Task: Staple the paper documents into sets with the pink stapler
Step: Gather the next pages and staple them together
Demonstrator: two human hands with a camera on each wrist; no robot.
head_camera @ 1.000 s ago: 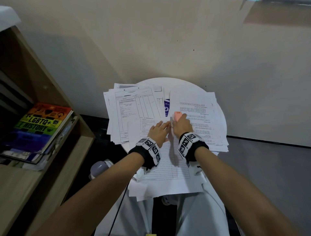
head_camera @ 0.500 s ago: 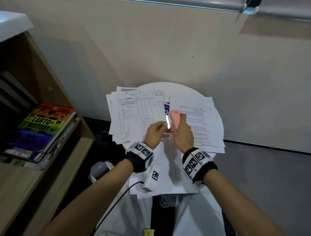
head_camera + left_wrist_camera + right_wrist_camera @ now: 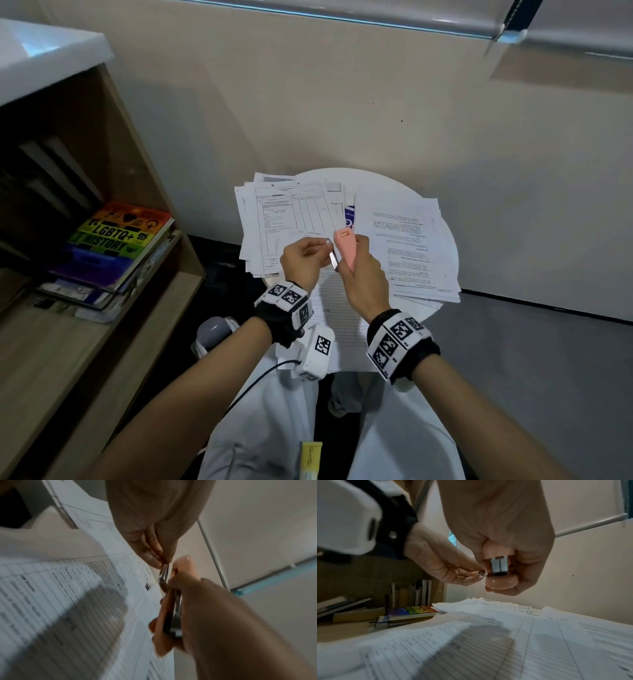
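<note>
Far left, a wooden bookshelf (image 3: 113,342) holds a rainbow-covered book (image 3: 116,240) lying flat on a small pile, with more books standing upright behind it in the right wrist view. Moving right, there's the round white table (image 3: 380,181), near the wall and covered in paper documents: one fanned stack (image 3: 284,219) with a ruled table printed on top at the table's left, a lined form (image 3: 339,308) hanging over the near edge, and a stack of text pages (image 3: 407,246) on the right.

Above the lined form, both hands are up off the table. The left hand (image 3: 301,260) has its fingertips (image 3: 154,559) pinched on a thin metal strip (image 3: 333,258) that sticks out of the stapler. Just to its right, touching distance, the right hand (image 3: 363,277) is clenched around the pink stapler (image 3: 346,250), fingers wrapped round the body, holding it upright in the air with the red-labelled end pointing away. From the right wrist view, the metal parts (image 3: 499,566) show between the two pink halves. Both wrists wear black bands with white marker blocks.
</note>
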